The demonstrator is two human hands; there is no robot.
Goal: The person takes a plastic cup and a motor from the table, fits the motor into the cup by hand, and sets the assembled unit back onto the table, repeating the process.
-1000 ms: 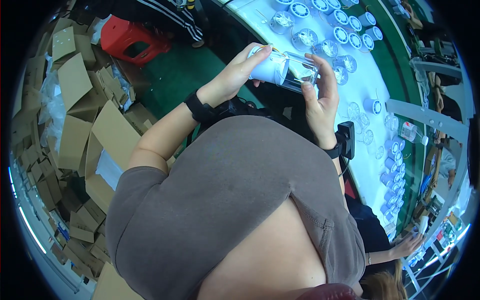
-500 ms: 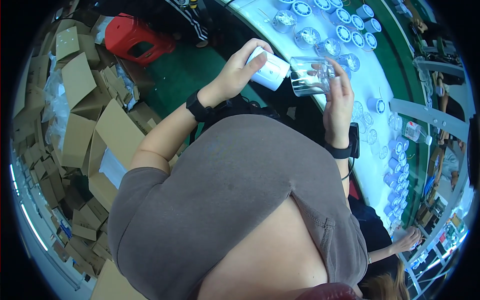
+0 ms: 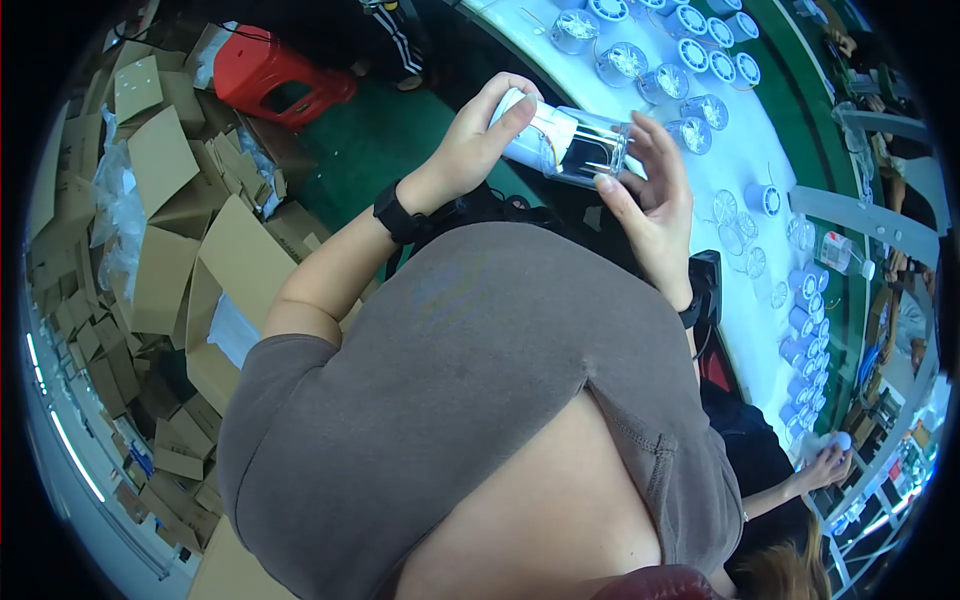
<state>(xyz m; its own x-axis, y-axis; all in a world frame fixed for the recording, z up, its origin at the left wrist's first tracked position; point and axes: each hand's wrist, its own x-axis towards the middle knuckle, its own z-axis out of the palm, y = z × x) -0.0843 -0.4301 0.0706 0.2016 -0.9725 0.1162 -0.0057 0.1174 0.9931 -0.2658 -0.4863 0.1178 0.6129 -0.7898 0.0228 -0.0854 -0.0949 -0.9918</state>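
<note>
My left hand (image 3: 475, 140) is closed around a white plastic cylindrical housing (image 3: 530, 143), held tilted above the gap between my body and the table. Against its right end sits a clear plastic cup (image 3: 603, 135), which partly covers a white inner part with a thin yellowish wire. My right hand (image 3: 658, 195) grips the cup's far end, thumb at its lower edge and fingers curled at the upper side. How deep the housing sits inside the cup I cannot tell.
Rows of round, pale fan-like units (image 3: 690, 55) and clear cups stand on the white table (image 3: 735, 160). A clear bottle (image 3: 840, 252) is near its far edge. Open cardboard boxes (image 3: 165, 265) and a red stool (image 3: 275, 80) are left. A co-worker's hand (image 3: 828, 468) shows lower right.
The clear cup, earlier apart from the white housing, has moved left and now meets it, partly over the inner part. My right hand has turned, bringing its thumb to the cup's lower edge.
</note>
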